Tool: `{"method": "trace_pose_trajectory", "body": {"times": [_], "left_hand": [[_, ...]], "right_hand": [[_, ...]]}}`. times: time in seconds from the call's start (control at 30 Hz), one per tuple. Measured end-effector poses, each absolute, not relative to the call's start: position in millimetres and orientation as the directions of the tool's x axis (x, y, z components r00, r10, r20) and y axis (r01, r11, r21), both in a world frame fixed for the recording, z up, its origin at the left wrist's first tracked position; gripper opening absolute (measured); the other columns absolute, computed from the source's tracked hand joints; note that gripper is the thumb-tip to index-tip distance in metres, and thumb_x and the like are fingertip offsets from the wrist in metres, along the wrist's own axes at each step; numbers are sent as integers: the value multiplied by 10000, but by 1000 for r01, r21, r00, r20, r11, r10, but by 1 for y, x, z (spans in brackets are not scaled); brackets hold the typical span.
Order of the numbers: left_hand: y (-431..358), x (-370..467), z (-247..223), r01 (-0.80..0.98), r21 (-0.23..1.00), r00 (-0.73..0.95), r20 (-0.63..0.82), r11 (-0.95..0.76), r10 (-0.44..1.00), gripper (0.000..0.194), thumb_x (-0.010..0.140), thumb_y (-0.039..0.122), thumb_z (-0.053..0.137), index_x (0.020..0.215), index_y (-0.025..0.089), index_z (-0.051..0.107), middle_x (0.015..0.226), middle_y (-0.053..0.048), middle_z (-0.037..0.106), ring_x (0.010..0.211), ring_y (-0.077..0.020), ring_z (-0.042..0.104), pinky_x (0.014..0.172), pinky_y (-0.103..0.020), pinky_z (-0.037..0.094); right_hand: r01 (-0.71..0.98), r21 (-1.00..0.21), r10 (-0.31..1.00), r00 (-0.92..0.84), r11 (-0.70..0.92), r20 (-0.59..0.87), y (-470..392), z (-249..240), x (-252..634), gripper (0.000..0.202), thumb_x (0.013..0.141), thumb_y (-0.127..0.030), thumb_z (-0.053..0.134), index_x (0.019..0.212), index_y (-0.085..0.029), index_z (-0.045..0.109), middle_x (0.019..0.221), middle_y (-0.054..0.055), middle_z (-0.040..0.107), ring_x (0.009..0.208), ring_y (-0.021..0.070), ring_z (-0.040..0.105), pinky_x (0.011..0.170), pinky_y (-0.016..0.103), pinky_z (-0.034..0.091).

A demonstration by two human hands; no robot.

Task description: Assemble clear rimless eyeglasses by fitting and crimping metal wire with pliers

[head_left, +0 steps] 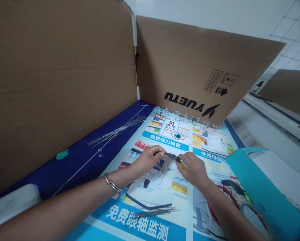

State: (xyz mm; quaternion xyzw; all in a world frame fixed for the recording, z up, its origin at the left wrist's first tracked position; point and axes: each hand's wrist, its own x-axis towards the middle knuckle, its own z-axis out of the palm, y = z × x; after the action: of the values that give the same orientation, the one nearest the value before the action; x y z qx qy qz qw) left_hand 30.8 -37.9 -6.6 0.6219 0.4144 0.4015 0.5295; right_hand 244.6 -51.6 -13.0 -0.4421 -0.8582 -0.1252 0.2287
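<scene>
My right hand (193, 169) is wrapped round a pair of pliers (173, 156) with yellow on the handles. Their dark jaws point left and meet the fingertips of my left hand (150, 160). Those fingertips are pinched together; whatever lies between them is too small to make out. A silver bangle (113, 183) circles my left wrist. Thin loose wires (156, 174) lie on the printed sheet just beneath my hands. Closer to me, a bundle of short straight wires (153, 213) rests on the same sheet.
Tall cardboard panels (185, 63) stand at the back and left. Small twisted wire pieces (190, 117) line the back panel's foot. Long straight wires (116, 131) and a green disc (62, 155) lie on the left. A teal box (263, 187) stands right, a white box (16, 204) lower left.
</scene>
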Motion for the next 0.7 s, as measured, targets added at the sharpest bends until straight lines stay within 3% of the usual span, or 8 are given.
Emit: {"method": "trace_pose_trajectory", "body": {"times": [0.17, 0.3, 0.5, 0.7], "left_hand": [[-38, 30, -7, 48, 996, 330, 59, -79, 942, 136, 787, 270, 469, 743, 149, 512, 630, 30, 434, 565, -79, 408, 542, -198, 324], [-36, 27, -5, 20, 999, 370, 31, -41, 928, 165, 778, 296, 490, 720, 145, 519, 620, 27, 452, 547, -77, 413, 541, -200, 334], [-36, 24, 3, -69, 996, 434, -27, 63, 900, 156, 768, 287, 513, 725, 138, 532, 630, 21, 468, 549, -73, 417, 544, -199, 331], [-34, 23, 0, -99, 990, 446, -47, 101, 894, 121, 752, 257, 527, 725, 140, 535, 644, 21, 487, 555, -72, 432, 548, -197, 325]], "right_hand": [[801, -87, 727, -484, 592, 487, -51, -16, 245, 171, 806, -280, 493, 929, -193, 574, 802, 55, 561, 799, 167, 509, 686, 264, 396], [740, -315, 784, -445, 594, 433, -49, -18, 244, 204, 801, -302, 503, 969, -208, 569, 815, 43, 572, 757, 147, 525, 652, 249, 413], [624, -620, 874, -411, 476, 257, -47, -17, 244, 213, 785, -335, 523, 944, -210, 589, 791, 17, 582, 653, 121, 522, 572, 232, 404], [554, -728, 892, -414, 403, 179, -47, -15, 244, 224, 788, -363, 522, 908, -190, 597, 782, 17, 583, 682, 129, 524, 592, 235, 407]]}}
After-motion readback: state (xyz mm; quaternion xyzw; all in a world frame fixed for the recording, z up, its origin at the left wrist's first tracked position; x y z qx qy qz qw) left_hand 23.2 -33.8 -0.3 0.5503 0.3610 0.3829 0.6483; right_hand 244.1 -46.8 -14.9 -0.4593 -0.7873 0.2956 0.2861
